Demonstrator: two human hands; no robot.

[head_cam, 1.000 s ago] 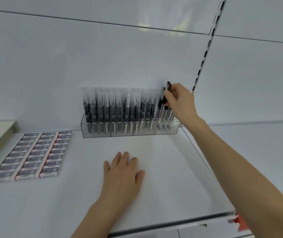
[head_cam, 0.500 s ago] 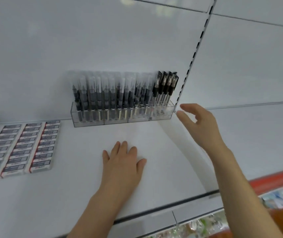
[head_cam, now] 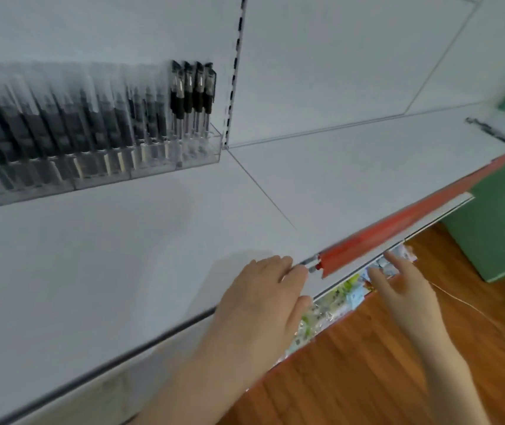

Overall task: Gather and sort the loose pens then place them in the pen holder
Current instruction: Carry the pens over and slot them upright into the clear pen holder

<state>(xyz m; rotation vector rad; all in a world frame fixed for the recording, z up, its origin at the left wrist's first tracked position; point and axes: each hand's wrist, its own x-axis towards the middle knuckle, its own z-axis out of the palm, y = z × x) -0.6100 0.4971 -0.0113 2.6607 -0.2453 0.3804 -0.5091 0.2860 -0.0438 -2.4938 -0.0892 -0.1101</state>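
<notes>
The loose pens [head_cam: 490,130], or what look like them through the blur, are spotted way over at the upper right of the frame, lying on the shelf [head_cam: 337,179] close to its front edge. The pen holder [head_cam: 202,150] is parked at the upper left, pretty packed, with four black pens [head_cam: 193,87] in its rightmost slot.

Nothing is held. The left hand [head_cam: 260,299] is laid flat on the shelf's front lip at lower centre, fingers straight. The right hand [head_cam: 404,286] is hung just below that lip, fingers loose and spread.

Risk-wise, those pens could easily be knocked off the edge onto the floor [head_cam: 367,378] if they're swept at carelessly on such a long reach. Neighbouring pens could also be tipped if several get shoved into that tight slot at once.
</notes>
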